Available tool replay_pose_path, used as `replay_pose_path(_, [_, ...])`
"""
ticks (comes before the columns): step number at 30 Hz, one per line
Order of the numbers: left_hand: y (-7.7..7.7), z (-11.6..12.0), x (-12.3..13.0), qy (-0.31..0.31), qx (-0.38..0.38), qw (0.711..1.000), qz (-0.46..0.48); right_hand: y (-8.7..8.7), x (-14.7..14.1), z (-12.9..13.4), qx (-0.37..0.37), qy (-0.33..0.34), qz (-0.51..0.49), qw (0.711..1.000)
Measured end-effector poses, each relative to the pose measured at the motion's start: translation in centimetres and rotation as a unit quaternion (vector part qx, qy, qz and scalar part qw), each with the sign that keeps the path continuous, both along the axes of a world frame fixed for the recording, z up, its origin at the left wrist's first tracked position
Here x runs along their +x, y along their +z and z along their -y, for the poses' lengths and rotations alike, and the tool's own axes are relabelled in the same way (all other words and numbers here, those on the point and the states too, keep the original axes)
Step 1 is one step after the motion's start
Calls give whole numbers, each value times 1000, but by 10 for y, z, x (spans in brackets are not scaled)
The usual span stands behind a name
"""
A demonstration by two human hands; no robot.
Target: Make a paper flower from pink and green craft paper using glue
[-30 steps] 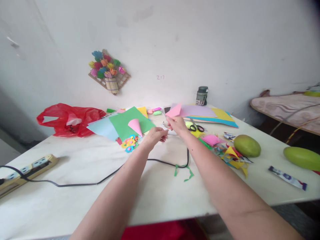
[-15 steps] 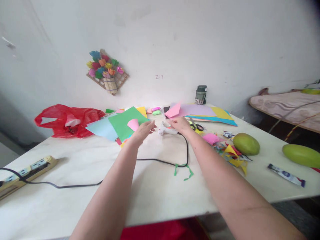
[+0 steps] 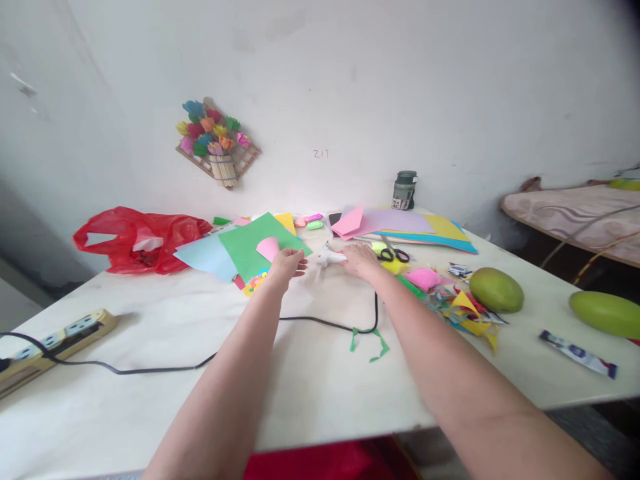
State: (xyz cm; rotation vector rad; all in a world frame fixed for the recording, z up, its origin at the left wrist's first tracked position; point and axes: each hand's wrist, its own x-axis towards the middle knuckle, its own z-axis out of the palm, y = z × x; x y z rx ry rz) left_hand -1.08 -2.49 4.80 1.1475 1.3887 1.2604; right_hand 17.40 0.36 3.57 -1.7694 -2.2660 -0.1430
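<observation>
White glue gun (image 3: 330,256), probably light, stiff plastic, is best held at the rear, where the right hand (image 3: 362,259) grasps it; the left hand (image 3: 289,266), fingers loose, grips nothing visible.

A colorful flower ornament (image 3: 216,141) hangs on a pale wall (image 3: 450,87) behind the surface (image 3: 120,413), where a red plastic bag (image 3: 170,233), a green bottle (image 3: 404,189) and two green fruits (image 3: 497,290) rest

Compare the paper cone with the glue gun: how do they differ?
The paper cone is pink, the glue gun white. The cone shows against green paper, the gun against the white table. The right hand covers the gun's rear; the left hand, the cone's lower end. Both are partly hidden.
</observation>
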Motion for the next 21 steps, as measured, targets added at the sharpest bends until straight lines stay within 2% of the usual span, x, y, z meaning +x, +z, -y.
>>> replay_pose_path(3, [-1,-4,-3,70,14,996,47,5,0,-1,15,-35,-91,995])
replay_pose_path(5, [-2,-5,-3,91,19,992,82,9,-2,-1,23,-49,-153,987])
replay_pose_path(7, [-5,-4,-1,59,23,993,100,11,-6,-1,38,-48,-197,978])
replay_pose_path(11, [-11,3,13,-74,56,993,79,7,-22,2,76,-12,-239,968])
replay_pose_path(13, [-13,6,22,-108,56,990,66,5,-32,6,85,4,-246,966])
replay_pose_path(16, [-11,8,31,-104,42,992,53,4,-47,13,86,20,-251,964])
replay_pose_path(21, [-1,10,35,-30,66,996,57,9,-60,19,95,89,-294,947])
